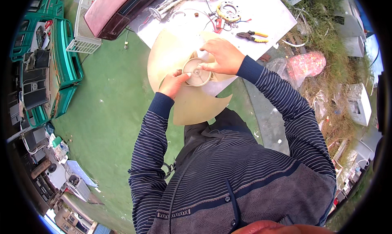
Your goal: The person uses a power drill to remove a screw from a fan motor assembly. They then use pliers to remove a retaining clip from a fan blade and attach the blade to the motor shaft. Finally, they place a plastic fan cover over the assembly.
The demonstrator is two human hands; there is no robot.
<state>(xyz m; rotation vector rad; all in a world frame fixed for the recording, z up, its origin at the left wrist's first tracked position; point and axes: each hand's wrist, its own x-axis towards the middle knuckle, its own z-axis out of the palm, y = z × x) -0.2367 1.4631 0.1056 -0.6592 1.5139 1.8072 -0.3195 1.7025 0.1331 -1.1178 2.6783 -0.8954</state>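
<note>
A pale yellowish plastic fan blade with broad vanes and a round hub is in front of me, over the near edge of a white tabletop. My left hand grips the left side of the hub, its thumb on the rim and its other fingers partly hidden below. On the upper right of the hub rests the thumb of my right hand; its index finger curves over beside a vane. Pliers with yellow and black handles lie on the tabletop beyond my right hand.
Farther back on the tabletop are a yellow-and-black motor coil ring, a small red block, loose wires and small parts. A dark red casing stands at its left. Green metal frames and a clear bag of pinkish bits flank the area.
</note>
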